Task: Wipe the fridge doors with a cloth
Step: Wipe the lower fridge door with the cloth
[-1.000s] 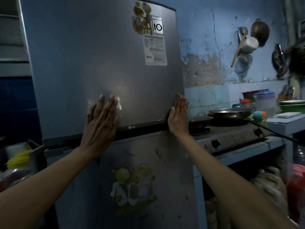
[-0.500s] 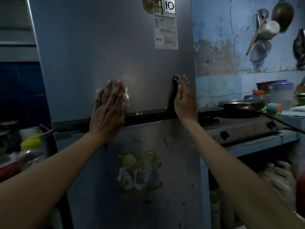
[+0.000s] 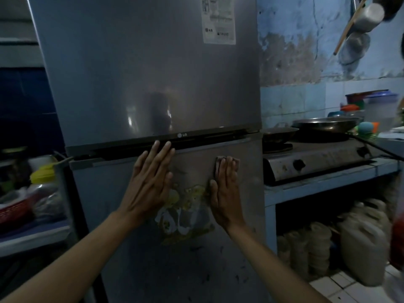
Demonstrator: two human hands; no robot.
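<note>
Stood close before a grey two-door LG fridge, upper door point(image 3: 148, 73) above, lower door point(image 3: 175, 259) below, a dark handle strip point(image 3: 209, 139) between them. Left hand point(image 3: 150, 184) laid flat and spread wide on the lower door, empty, fingertips reaching up to the dark strip. Right hand point(image 3: 225, 193) pressed flat to the right of it, fingers together, pinning a small folded cloth point(image 3: 218, 162) against the top of the lower door; only the cloth's upper and left edges peeked past the fingers. Between and below the two hands, a worn cartoon sticker point(image 3: 185, 211), yellow and white, partly peeled. High on the upper door, a white product label point(image 3: 219, 22). Scuffs and dark marks scattered across the lower door. To the right of the fridge, just beside it, a grimy two-burner gas stove point(image 3: 317, 162) on a blue tiled table point(image 3: 328, 186), with a small dark pan point(image 3: 277, 133) near the fridge and a larger metal wok point(image 3: 325, 125) farther right. Beyond, plastic containers point(image 3: 380, 108) against the peeling blue wall point(image 3: 290, 53), metal pots point(image 3: 367, 16) hung high at the right. Under the table, pale jerrycans point(image 3: 360, 246), blurred. To the left, a cluttered shelf with a yellow-lidded jar point(image 3: 42, 178) and a red basket point(image 3: 13, 213).
</note>
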